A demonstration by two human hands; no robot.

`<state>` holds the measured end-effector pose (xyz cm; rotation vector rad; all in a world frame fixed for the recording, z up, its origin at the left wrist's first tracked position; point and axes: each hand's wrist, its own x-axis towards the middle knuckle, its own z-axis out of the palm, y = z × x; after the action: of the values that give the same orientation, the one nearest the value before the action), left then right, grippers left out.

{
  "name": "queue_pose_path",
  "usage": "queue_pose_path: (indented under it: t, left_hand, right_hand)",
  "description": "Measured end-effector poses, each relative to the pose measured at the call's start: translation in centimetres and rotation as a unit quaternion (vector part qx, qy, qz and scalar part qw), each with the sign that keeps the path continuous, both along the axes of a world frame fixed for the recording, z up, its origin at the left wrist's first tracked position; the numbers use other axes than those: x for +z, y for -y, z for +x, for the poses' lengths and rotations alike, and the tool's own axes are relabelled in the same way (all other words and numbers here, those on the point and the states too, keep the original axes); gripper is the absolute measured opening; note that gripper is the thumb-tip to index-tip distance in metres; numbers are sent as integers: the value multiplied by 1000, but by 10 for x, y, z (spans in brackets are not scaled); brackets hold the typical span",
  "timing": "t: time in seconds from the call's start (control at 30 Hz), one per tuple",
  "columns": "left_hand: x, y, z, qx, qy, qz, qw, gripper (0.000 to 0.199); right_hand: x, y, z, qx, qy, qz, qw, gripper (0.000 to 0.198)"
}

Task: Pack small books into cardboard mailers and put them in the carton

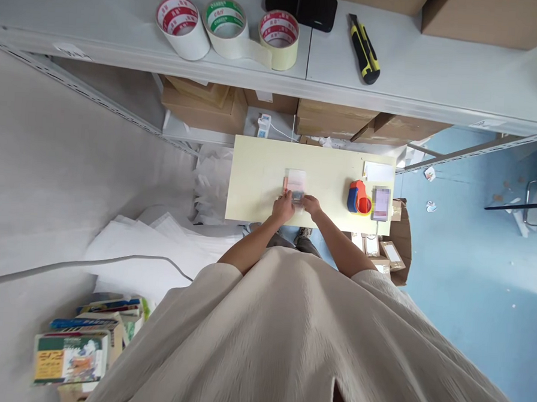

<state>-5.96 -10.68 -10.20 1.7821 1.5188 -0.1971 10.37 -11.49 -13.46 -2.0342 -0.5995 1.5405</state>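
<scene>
A small, flat pinkish packet (295,179) lies on the pale yellow table (255,182). A whitish, see-through layer covers part of it; its exact kind is too small to make out. At its lower left edge, my left hand (284,208) grips it with the fingers on top. My right hand (312,205) is pinched at its lower right edge. To the right of my hands stands a red and blue tape dispenser (357,197), beside a phone (380,204) with a cable.
White sheets (378,172) lie at the table's right back corner. Above, a shelf (124,25) holds several tape rolls (183,28) and a box cutter (364,49). Cardboard boxes (336,117) fill the lower shelf. An open carton (401,244) with small boxes is at right; books (74,356) at left.
</scene>
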Motion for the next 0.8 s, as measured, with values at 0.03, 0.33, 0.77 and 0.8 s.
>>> queue_pose_path:
  t: [0.03,0.33,0.77,0.8]
  left_hand:
    - [1,-1,2,10,-1,-3,1000,71]
    - [9,-10,-1,101,68,-33,992,46]
    - [-1,-15,-52,230,75,20,970,19]
    - [-4,-17,-58,237,61,21,969,21]
  right_hand:
    - [2,-1,-1,-16,-6,-15,1000,20]
    - [25,-6,-12,-90,-120,-19,989,26]
    - [28,-15,-51,23,-137,17,990,35]
    - [25,-15,-53,32,-115,10,993,33]
